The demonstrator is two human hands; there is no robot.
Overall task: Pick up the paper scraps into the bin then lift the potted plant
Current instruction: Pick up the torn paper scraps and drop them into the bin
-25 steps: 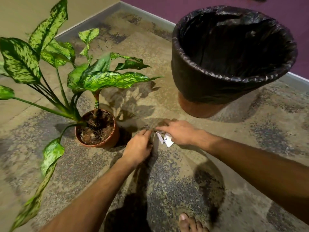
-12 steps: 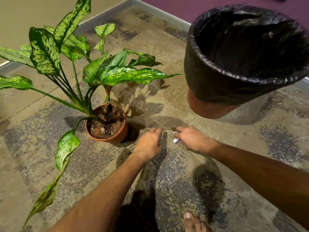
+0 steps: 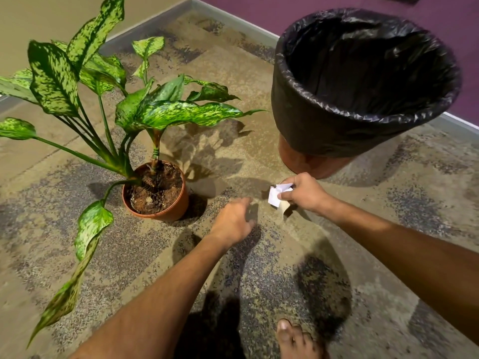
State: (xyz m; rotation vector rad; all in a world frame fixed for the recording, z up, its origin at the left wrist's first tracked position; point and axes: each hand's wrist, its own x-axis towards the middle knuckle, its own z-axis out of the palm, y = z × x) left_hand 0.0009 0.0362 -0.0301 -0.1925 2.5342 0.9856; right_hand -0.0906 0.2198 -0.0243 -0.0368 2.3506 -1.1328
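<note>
Just the one camera here, strapped to the person's head, looking forward and steeply down at the carpet (image 3: 259, 294). Wide-angle lens, so the edges bend a lot. Both forearms run in from the bottom edge, and bare toes (image 3: 295, 338) poke in at the bottom, so it sits pretty much right over where the person stands. The potted plant (image 3: 155, 187) fills the left side, the bin (image 3: 363, 81) the upper right, both close. Up top it catches the corner where two walls meet. No second view to overlap with.
</note>
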